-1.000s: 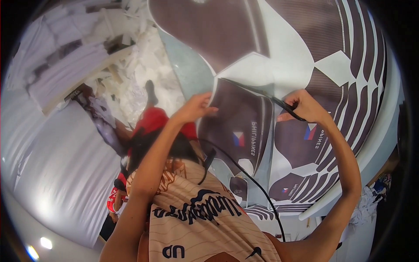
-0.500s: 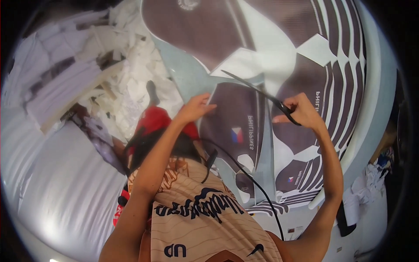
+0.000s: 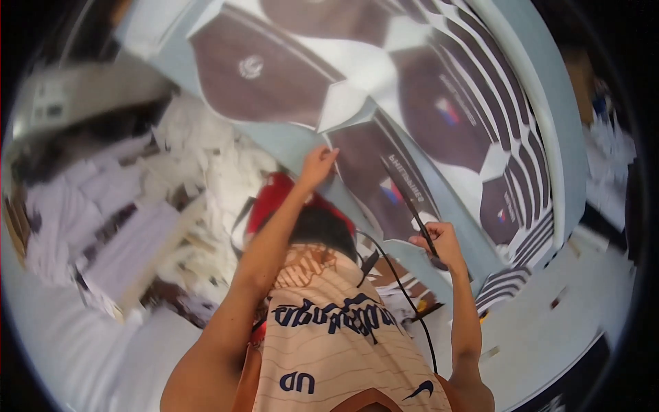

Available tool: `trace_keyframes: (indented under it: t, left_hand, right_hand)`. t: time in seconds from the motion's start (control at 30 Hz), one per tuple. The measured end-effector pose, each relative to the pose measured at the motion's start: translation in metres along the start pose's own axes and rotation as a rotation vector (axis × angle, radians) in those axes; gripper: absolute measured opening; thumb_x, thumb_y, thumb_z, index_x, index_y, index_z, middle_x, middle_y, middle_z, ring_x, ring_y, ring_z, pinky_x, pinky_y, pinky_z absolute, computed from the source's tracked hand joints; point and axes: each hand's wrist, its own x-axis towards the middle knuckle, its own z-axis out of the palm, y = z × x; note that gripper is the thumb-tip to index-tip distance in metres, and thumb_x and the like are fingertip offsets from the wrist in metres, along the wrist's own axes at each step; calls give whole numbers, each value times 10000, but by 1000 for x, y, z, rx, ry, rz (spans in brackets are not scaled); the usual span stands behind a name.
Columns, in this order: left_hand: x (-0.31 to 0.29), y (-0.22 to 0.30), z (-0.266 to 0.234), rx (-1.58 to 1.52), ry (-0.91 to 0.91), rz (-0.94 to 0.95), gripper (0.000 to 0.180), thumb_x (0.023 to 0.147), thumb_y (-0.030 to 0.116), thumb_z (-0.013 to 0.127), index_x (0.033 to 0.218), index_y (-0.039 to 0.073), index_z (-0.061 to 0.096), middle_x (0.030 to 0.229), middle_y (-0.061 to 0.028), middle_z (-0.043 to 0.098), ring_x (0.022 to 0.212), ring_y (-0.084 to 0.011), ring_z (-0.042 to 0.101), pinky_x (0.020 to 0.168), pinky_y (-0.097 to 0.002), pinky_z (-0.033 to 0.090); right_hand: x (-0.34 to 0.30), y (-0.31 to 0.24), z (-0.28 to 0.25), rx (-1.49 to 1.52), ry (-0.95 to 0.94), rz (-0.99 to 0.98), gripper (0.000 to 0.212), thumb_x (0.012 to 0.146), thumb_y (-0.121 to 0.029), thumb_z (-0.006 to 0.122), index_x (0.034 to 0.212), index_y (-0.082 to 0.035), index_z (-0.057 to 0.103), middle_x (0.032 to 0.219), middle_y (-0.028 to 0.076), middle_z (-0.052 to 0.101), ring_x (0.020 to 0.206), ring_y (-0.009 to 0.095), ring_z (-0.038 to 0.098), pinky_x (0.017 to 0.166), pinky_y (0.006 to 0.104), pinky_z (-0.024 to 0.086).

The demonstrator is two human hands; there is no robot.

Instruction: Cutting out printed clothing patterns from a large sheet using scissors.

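A dark brown printed fabric piece (image 3: pixel 364 161) with white edges and a small flag print lies on the pale table in front of me. My left hand (image 3: pixel 320 168) is closed at its upper left edge, fingertips pinched on the fabric. In my right hand (image 3: pixel 443 246) is a pair of black scissors (image 3: pixel 421 225), held by the handles. The long blades point up and left across the right part of the piece, near its lettering. My right fingers are by the piece's lower right edge; whether they also touch it, I cannot tell.
A larger printed fabric sheet (image 3: pixel 439 103) with dark panels and stripes spreads over the table beyond. White scraps (image 3: pixel 213 172) are heaped at left. A black cable (image 3: pixel 405 292) runs beside my shirt. White cloth (image 3: pixel 607 165) lies at far right.
My view has swung, so the table sits differently. My left fingers have gone from spread to pinched on the piece's edge. The right hand with the scissors is lower, nearer the piece's bottom.
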Motion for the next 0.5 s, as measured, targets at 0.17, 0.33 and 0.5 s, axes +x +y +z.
trace_keyframes:
  t: [0.17, 0.33, 0.5]
  left_hand:
    - [38, -13, 5, -154, -274, -167, 254, 952, 239, 656, 959, -16, 663, 774, -112, 680, 702, -188, 681, 599, -357, 566]
    - [54, -20, 6, 121, -660, -230, 198, 984, 83, 596, 1084, -88, 590, 1017, -186, 678, 870, -251, 699, 750, -371, 630]
    - [81, -27, 5, 209, -824, -171, 207, 980, 46, 589, 1128, -85, 524, 984, -157, 644, 867, -281, 690, 787, -403, 628]
  right_hand:
    - [-67, 46, 82, 219, 262, 103, 342, 772, -196, 878, 656, -16, 611, 519, -36, 496, 455, 41, 437, 420, 235, 299]
    - [-113, 80, 200, 591, 559, 155, 507, 747, -360, 899, 591, -10, 566, 542, -54, 434, 544, 54, 363, 472, 276, 280]
    - [-98, 71, 286, 838, 813, 130, 401, 783, -287, 877, 626, -25, 618, 544, -46, 502, 493, 26, 422, 438, 233, 293]
